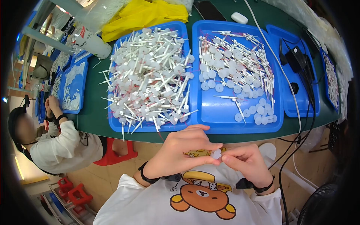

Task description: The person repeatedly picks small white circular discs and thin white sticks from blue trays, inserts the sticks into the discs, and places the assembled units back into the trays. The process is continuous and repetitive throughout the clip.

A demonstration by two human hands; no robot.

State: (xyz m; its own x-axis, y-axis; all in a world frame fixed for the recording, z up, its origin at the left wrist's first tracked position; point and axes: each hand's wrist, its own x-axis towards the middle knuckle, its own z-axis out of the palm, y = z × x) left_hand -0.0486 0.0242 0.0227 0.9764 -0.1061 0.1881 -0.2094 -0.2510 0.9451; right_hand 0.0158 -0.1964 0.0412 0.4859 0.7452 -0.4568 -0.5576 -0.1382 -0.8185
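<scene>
Just off the table's front edge, my left hand [187,148] pinches a small translucent white disc [216,153] between thumb and forefinger. My right hand [243,159] meets it from the right, thumb and forefinger pressed together at the disc's edge; whatever lies between those fingertips is too small to make out. Beyond my hands, a blue tray [210,118] carries loose white discs [262,112] near its front and a heap of thin white sticks with red wires [258,63] behind. To its left, another blue tray [116,125] is piled high with discs joined to white sticks [150,75].
A yellow plastic bag [146,17], a phone [209,10] and a white earbud case [239,17] lie at the back. On the right, a blue tray [288,108] holds a black adapter [296,60], with cables trailing across. A co-worker [60,146] sits at the left near a red stool [116,152].
</scene>
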